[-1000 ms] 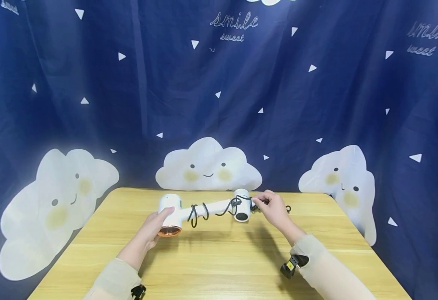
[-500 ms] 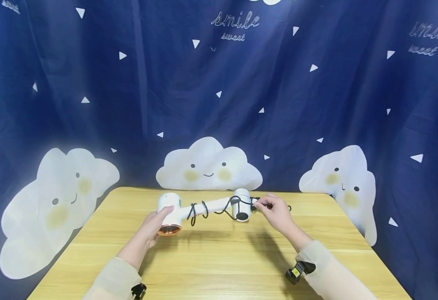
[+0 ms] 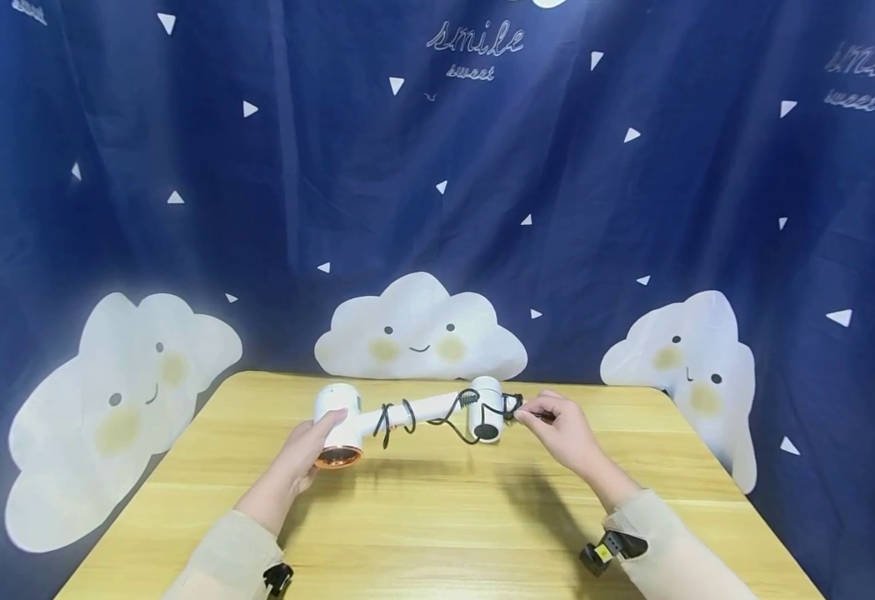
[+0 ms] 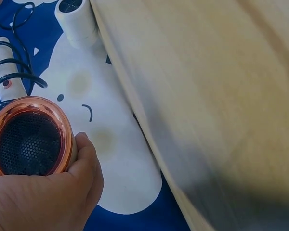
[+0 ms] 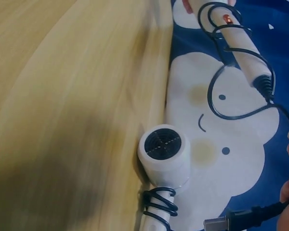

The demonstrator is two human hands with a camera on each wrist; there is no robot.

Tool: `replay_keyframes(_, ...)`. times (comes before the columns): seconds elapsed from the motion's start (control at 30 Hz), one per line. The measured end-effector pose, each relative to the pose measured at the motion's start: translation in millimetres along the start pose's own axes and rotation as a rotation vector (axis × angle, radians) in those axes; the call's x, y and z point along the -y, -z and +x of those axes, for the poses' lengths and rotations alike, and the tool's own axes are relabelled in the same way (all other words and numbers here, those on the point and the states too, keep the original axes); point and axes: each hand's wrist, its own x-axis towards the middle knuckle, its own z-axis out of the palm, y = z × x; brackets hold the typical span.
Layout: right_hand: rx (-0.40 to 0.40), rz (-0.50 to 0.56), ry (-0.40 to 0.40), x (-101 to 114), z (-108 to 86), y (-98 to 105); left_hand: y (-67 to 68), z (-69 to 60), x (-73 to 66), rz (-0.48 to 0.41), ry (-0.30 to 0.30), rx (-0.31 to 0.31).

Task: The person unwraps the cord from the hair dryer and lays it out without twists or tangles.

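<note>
In the head view my left hand [image 3: 304, 450] grips the barrel of a white hair dryer [image 3: 338, 421] with a copper rim, held above the table. Its black mesh front [image 4: 31, 144] shows in the left wrist view. The black cord [image 5: 216, 108] loops loosely around its handle [image 5: 243, 53]. My right hand [image 3: 563, 432] pinches this cord near its plug [image 5: 236, 220], whose end looks pale. A second white hair dryer [image 5: 166, 156] lies at the table's far side, just left of my right hand, its own cord [image 5: 160, 204] wound around the handle.
The wooden table [image 3: 437, 517] runs back to a dark blue curtain [image 3: 377, 167] printed with white clouds and triangles. Its far edge is close behind both dryers.
My right hand has shifted slightly right and toward me, drawing the cord along. The cord's line across the second dryer has changed. My left hand keeps its grip nearly still.
</note>
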Motion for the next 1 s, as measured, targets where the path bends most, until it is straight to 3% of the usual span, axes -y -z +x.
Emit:
replay_keyframes(0.2, 0.030, 0.036, 0.032, 7.4, 1.0, 9.0, -0.1, 1.4, 1.3, -0.001, 0.002, -0.005)
replay_keyframes(0.47, 0.089, 0.071, 0.085, 47.3, 2.0, 26.2, 0.8, 1.5, 2.6, 0.000, -0.003, -0.016)
replay_keyframes(0.67, 0.111, 0.087, 0.146, 52.2, 1.1, 30.6, 1.7, 2.1, 3.5, -0.014, 0.003, -0.042)
replay_keyframes(1.0, 0.080, 0.126, 0.201, 61.1, 2.7, 40.7, 1.8, 2.5, 3.3, 0.000, 0.004, -0.068)
